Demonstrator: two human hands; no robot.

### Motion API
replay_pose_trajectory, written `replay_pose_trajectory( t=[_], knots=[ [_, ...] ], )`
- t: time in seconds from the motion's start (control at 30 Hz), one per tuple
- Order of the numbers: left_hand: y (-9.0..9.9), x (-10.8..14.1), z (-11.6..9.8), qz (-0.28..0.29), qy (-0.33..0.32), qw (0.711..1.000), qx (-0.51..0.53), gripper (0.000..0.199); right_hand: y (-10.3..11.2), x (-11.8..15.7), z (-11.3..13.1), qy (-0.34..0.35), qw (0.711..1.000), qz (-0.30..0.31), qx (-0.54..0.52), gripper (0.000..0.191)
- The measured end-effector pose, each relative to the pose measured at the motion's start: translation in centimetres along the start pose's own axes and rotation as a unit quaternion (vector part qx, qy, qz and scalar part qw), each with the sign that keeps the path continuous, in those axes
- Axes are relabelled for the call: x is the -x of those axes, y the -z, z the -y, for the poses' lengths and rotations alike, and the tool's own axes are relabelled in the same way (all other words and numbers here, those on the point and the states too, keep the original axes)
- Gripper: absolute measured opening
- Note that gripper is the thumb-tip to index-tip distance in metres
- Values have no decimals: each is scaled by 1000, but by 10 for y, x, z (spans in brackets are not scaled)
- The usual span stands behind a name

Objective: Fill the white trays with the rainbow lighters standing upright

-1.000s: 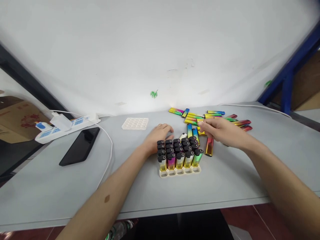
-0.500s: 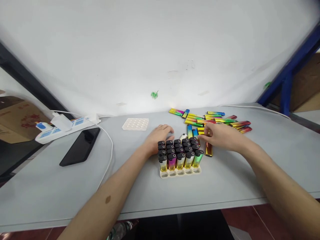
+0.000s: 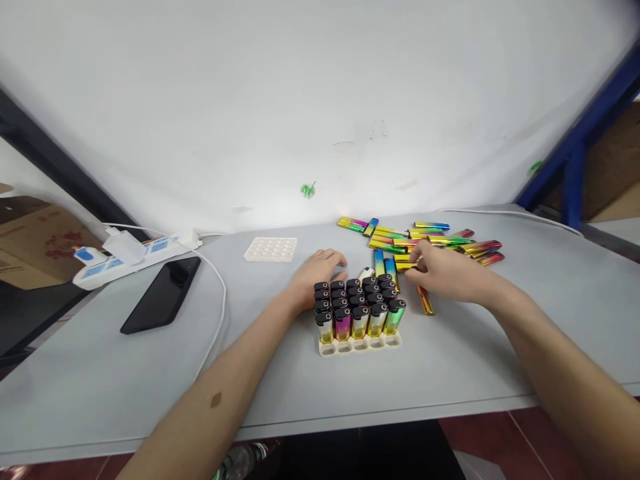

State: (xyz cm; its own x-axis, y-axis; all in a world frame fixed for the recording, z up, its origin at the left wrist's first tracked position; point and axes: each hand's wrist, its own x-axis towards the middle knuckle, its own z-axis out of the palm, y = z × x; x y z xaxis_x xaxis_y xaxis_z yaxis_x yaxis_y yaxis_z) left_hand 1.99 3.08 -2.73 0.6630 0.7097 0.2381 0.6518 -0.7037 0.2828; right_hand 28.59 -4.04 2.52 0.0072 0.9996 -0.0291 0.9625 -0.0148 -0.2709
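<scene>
A white rack (image 3: 361, 347) holds rows of black-topped lighters (image 3: 360, 320) upright, with its front row of holes bare. Just behind and left of it rests my left hand (image 3: 316, 275), holding nothing, thumb apart from the curved fingers. A pale lighter (image 3: 367, 273) lies behind the rack. On the right, my right hand (image 3: 434, 270) is closed, fingertips bent together at the near edge of a pile of shiny coloured sleeves (image 3: 400, 241). One orange-gold sleeve (image 3: 427, 301) juts from under this hand; what its fingertips pinch is hidden.
A second white rack (image 3: 271, 249), with no lighters in it, lies at the back left. Further left are a black phone (image 3: 161, 295), a power strip (image 3: 135, 260) and a white cable (image 3: 223, 293). A white wall stands behind the grey table (image 3: 450, 373).
My right hand has shifted slightly right. The orange-gold sleeve under it has turned, its near end now further right. My left hand stays in place.
</scene>
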Motion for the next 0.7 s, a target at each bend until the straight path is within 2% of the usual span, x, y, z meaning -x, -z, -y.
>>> replay_pose_trajectory(
  t=[0.1, 0.2, 0.3, 0.47, 0.57, 0.63, 0.7],
  knots=[
    [-1, -1, 1, 1, 2, 1000, -1, 19, 4, 3, 5, 20, 994, -16, -104, 17],
    [-1, -1, 2, 2, 1, 1000, -3, 19, 5, 5, 12, 11, 982, -55, -178, 28],
    [-1, -2, 2, 3, -1, 1000, -4, 20, 2, 5, 17, 6, 969, -59, -239, 38],
    [-1, -3, 3, 9, 2, 1000, -5, 20, -4, 1, 22, 4, 959, -101, -265, 42],
    [-2, -2, 2, 8, 2, 1000, -6, 20, -6, -1, 22, -7, 955, -80, -284, 40],
    [-1, -2, 1, 5, 1, 1000, -7, 20, -8, -2, 22, -13, 941, -82, -329, 41],
    [0, -2, 0, 3, -2, 1000, -9, 19, -9, -3, 23, -5, 905, -81, -417, 39]
  ],
)
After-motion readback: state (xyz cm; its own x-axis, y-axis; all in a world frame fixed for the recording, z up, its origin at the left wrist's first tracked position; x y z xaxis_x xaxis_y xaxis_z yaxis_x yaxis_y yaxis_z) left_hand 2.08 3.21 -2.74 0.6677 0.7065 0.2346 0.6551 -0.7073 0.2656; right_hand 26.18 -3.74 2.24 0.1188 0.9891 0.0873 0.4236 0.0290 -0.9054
